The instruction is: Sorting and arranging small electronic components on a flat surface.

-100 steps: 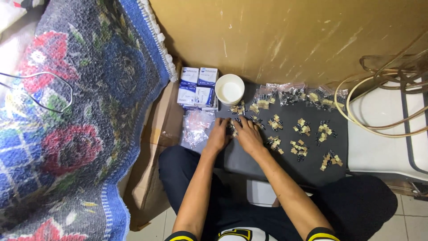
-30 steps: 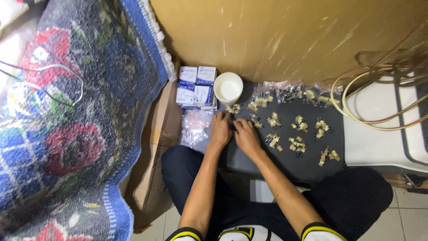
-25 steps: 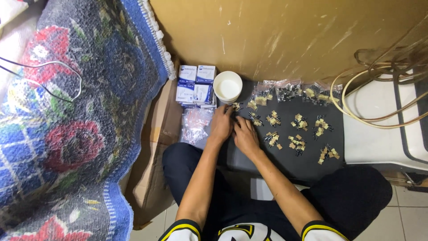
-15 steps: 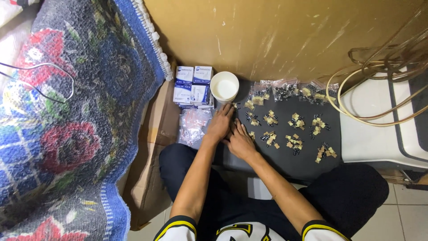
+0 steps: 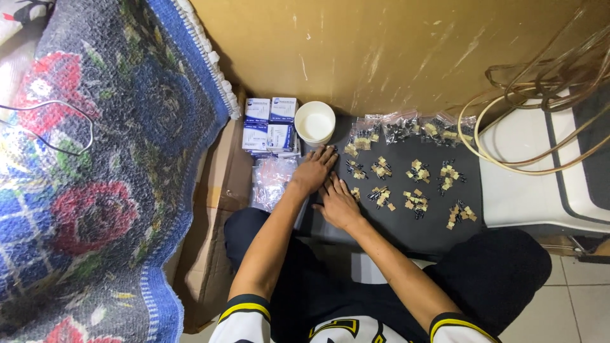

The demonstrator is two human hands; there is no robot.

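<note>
Legs: in dark trousers [image 5: 495, 273], nearest of all, folded on the tiled floor [image 5: 584, 286] at the near edge of the mat.
Mat: dark grey sheet [image 5: 413, 232] laid flat on the floor, bearing all the small parts.
Right hand: [image 5: 338, 203] laid palm down on the mat, fingers spread and pointing far, released, gripping nothing; fingertips just beside a tiny cluster of parts [image 5: 355, 192].
Left hand: [image 5: 312, 170] a little farther and to the left, flat on the mat, fingers loosely spread toward the cup, open; whether anything lies pinched beneath cannot be told.
Small parts: little black-and-tan pieces sorted into separate heaps [image 5: 413, 200] across the mat to the right of both hands, in rough rows, the far-right heap [image 5: 459, 215] well apart from the hands.
Clear bag: crumpled plastic pouch [image 5: 269, 181] left of the left hand, just beside the wrist.
Cardboard: flattened brown sheet [image 5: 213, 254] farther left, partly under the blanket.
Blanket: thick blue floral cover [image 5: 95, 159] filling the left side, with a thin cable [image 5: 63, 108] looped on it.
Cup: white paper cup [image 5: 315, 122], upright, just beyond the left fingertips.
Boxes: small white-and-blue cartons [image 5: 268, 124] stacked left of the cup, touching it.
Bags of parts: row of clear pouches [image 5: 406, 127] along the far edge of the mat.
Hoses: coiled pale tubing [image 5: 540, 95] at far right over a white panel [image 5: 527, 190].
Wall: scuffed tan board [image 5: 381, 44] farthest back.
</note>
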